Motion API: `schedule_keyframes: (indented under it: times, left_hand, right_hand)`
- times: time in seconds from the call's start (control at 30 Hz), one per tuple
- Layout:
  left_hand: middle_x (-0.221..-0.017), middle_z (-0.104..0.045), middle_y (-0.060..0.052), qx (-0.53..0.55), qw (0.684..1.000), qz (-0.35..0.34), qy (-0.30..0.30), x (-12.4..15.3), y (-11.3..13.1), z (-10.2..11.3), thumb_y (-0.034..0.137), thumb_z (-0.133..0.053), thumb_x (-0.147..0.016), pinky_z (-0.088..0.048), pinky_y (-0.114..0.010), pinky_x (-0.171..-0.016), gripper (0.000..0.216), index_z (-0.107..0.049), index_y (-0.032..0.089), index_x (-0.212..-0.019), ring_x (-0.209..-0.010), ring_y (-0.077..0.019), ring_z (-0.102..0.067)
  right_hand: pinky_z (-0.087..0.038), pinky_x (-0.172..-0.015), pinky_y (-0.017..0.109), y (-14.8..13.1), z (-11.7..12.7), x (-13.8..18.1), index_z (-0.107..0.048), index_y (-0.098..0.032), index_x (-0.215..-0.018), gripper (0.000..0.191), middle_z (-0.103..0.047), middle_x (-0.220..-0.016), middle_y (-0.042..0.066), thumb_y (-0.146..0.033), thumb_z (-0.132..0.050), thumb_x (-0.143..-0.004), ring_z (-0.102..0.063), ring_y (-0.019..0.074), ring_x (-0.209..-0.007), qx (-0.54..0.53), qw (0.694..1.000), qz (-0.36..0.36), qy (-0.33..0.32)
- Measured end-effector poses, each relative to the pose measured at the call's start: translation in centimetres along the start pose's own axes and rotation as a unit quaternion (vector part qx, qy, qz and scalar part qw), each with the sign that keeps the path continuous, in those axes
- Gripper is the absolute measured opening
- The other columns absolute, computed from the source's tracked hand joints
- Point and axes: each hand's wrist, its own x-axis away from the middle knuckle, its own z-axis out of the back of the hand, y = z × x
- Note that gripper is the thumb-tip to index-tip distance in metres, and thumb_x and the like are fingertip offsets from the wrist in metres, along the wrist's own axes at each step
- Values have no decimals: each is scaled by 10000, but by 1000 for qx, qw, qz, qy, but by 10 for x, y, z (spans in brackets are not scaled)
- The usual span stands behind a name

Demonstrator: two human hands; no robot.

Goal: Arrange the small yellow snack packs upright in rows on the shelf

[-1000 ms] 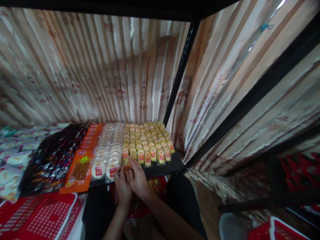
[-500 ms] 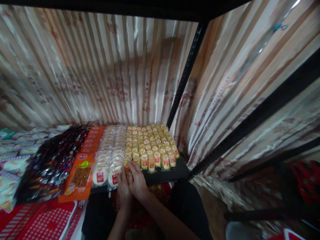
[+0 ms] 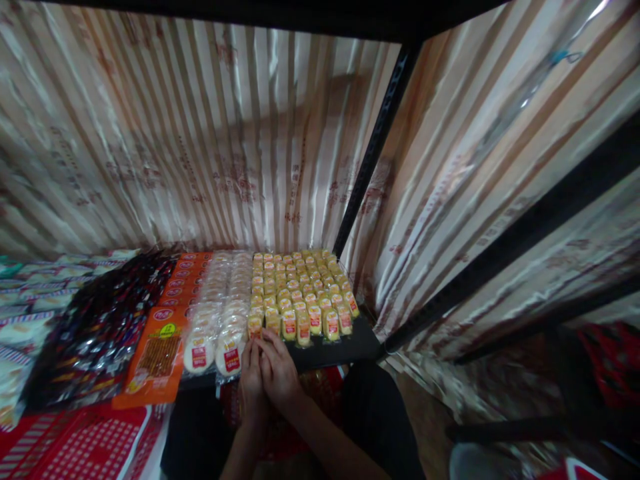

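Note:
My left hand [image 3: 253,381] and my right hand [image 3: 280,370] are pressed side by side at the front edge of the black shelf [image 3: 325,352]. Their fingers are drawn together, and whatever lies between them is hidden. The fingertips meet the lower end of a small yellow wrapped cake [image 3: 255,323] with a red label, which leads the leftmost row. To its right, rows of similar yellow cakes [image 3: 315,317] stretch toward the back. Left of my hands lie round white wrapped cakes [image 3: 232,353] in clear plastic, in two overlapping columns.
Orange snack packets [image 3: 159,353], a heap of dark shiny packets [image 3: 95,333] and white packets [image 3: 30,333] lie farther left. Below is a red basket [image 3: 95,447]. A black shelf post [image 3: 373,153] rises at the back right corner, before a striped curtain [image 3: 240,133].
Both hands have drawn back slightly toward me from the front yellow cake, so more of it shows. The right fingers have curled in closer to the left hand.

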Motion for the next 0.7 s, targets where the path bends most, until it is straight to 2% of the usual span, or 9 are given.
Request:
schedule_keyframes:
  times: [0.13,0.27,0.5,0.7]
  left_hand:
    - [-1264,-504,-106,13,1000,9,11,4,10,-3,218,-363,-798,-387,-340,-1006,394,-554,161,-1138,-1209,-205,-447]
    - [-1315,-453,-110,20,1000,4,16,3,13,-7,190,-338,-800,-375,-346,-1018,437,-509,161,-1201,-1239,-208,-411]
    - [-1320,-456,-109,-15,999,-22,25,1,1,-8,119,-305,-791,-349,-364,-1049,476,-485,163,-1229,-1243,-188,-409]
    - [-1316,-467,-121,-33,998,-52,6,1,-5,-10,91,-294,-782,-338,-371,-1057,486,-481,129,-1229,-1266,-185,-381]
  right_hand:
    - [-420,-970,374,8,6,11,-555,-169,-1173,384,-556,-1164,114,-174,-341,-854,-500,195,-1100,11,999,-15,30]
    - [-397,-981,407,17,6,12,-494,-150,-1249,442,-535,-1211,122,-147,-344,-834,-460,209,-1140,25,999,-11,31]
    - [-411,-953,418,24,0,11,-470,-167,-1275,494,-544,-1200,113,-105,-351,-801,-459,205,-1123,12,1000,5,24]
    - [-387,-981,415,29,-3,12,-483,-134,-1261,478,-538,-1225,122,-103,-337,-807,-433,198,-1159,21,1000,9,14]
